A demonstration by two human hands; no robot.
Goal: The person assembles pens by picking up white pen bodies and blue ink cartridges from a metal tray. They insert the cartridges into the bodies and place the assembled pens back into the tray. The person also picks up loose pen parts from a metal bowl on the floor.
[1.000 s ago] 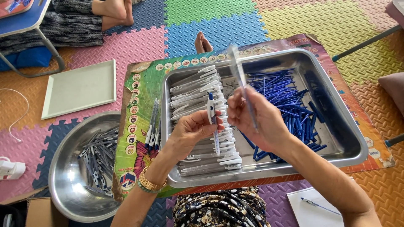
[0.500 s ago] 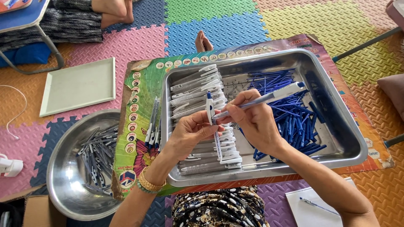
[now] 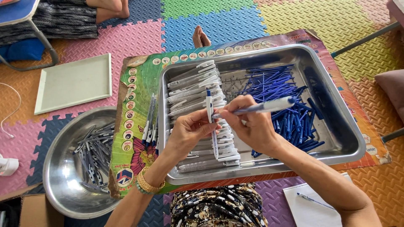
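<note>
**Over the foam floor: pen barrel swung down flat, pen parts everywhere**

Down on the floor it's all bright interlocking foam mats, pink, blue, green, yellow and orange, with a printed poster sheet spread out as a makeshift worktop. From where I'm watching, the biggest thing on it is the rectangular steel tray, and off to the left, half under the poster's edge, sits a round steel bowl of greyish pen parts. Further left lies a flat pale green tray, and someone else's legs and a chair frame poke in at the top left.

Inside the steel tray, a stack of white pen barrels takes up the left half and a heap of blue refills fills the right. A few finished-looking pens rest on the poster just beside the tray.

What changed: a second ago the right hand had its white barrel sticking almost straight up; now it's tipped down nearly level, tip aimed left toward the other hand. My guess is the two bits are getting lined up to join. The right hand is pinching that barrel between thumb and fingers. The left hand is curled, pinching a white pen piece with a blue tip held upright above the stack.
</note>
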